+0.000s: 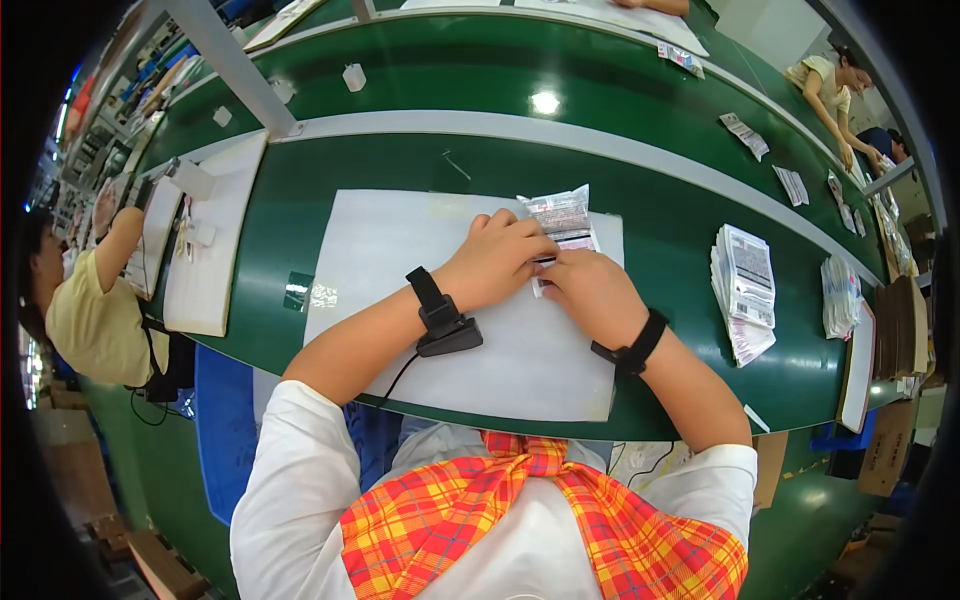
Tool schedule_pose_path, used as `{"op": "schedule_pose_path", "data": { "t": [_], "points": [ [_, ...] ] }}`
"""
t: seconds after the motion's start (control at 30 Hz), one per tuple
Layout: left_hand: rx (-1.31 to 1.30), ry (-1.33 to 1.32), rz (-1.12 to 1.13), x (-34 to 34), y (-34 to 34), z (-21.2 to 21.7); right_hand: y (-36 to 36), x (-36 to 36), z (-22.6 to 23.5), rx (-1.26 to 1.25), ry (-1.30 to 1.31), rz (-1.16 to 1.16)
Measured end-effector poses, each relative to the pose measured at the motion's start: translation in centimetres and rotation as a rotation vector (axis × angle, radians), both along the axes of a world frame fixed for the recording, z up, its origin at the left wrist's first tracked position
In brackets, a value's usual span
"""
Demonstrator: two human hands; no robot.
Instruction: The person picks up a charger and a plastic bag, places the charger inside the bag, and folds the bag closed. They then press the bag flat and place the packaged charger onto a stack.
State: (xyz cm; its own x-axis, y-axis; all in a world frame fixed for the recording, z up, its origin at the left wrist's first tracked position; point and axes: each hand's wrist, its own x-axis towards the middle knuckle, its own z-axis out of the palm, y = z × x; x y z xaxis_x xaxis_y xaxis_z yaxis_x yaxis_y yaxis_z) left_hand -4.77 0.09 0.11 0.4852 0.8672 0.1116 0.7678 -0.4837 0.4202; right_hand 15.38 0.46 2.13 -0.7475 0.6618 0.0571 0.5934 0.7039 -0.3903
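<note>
A green surface (650, 260) curves across the workstation, with a pale grey strip (600, 140) running along it. To the right lies a stack of printed packets (742, 290), and just beyond it a second, smaller stack (842, 295). Loose packets (745, 133) are scattered further along the far side. A white board (215, 240) sits at the left. A person in a yellow top (95, 320) works at the left; another person (830, 90) leans over the surface at upper right. Brown cartons (905, 330) stand at the right edge.

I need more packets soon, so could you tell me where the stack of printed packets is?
In the head view, the stack of printed packets sits on the green table, right of the right hand.
</note>
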Motion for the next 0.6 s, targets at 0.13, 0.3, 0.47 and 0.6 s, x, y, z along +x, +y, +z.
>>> {"op": "schedule_pose_path", "data": {
  "t": [0.13, 0.3, 0.47, 0.6],
  "points": [
    [0.007, -0.035, 0.029, 0.1, -0.5, -0.3, 0.6, -0.3, -1.6, 0.045, 0.077, -0.005],
    [0.011, -0.061, 0.033, -0.1, -0.4, -1.0, 1.3, -0.2, -2.0, -0.017, 0.100, 0.065],
    [0.026, -0.071, 0.034, -0.3, -0.4, -1.5, 0.6, 0.3, -1.7, -0.089, 0.174, 0.053],
    [0.019, -0.061, 0.030, -0.1, -0.4, -1.4, 0.5, 0.7, -2.6, 0.026, 0.235, -0.014]
  ]
}}
